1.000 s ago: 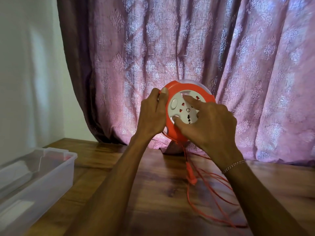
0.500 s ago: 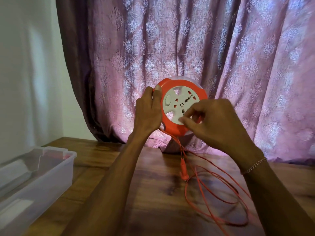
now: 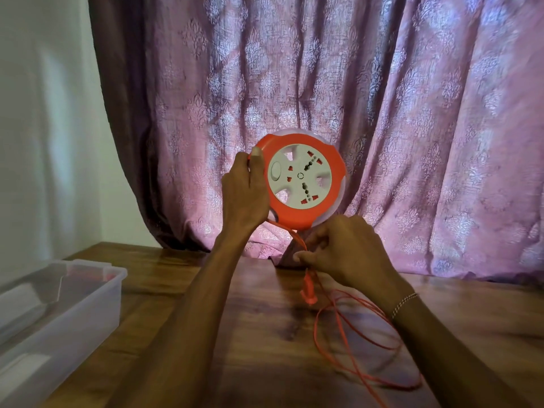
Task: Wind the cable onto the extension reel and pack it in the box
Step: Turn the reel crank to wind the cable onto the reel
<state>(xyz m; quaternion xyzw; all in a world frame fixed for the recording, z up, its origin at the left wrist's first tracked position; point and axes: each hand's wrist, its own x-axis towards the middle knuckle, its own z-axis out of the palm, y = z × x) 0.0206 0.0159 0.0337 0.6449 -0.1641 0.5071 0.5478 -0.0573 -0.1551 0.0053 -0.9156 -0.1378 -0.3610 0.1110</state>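
An orange extension reel [image 3: 306, 184] with a white socket face is held upright in the air above the wooden table. My left hand [image 3: 244, 192] grips its left rim, thumb on the front edge. Below the reel, my right hand [image 3: 344, 251] pinches the orange cable [image 3: 347, 337] just where it leaves the reel. The cable's orange plug [image 3: 307, 290] dangles under that hand. The loose cable lies in loops on the table at the right. A clear plastic box [image 3: 73, 307] stands open at the left.
A wooden table [image 3: 259, 348] fills the foreground. A pink patterned curtain [image 3: 323, 83] hangs close behind the reel and drapes onto the table's back edge. A white wall [image 3: 44, 113] is at the left behind the box.
My right hand left the reel's white face and dropped below the reel to pinch the cable. The socket face is uncovered. The plug has swung slightly.
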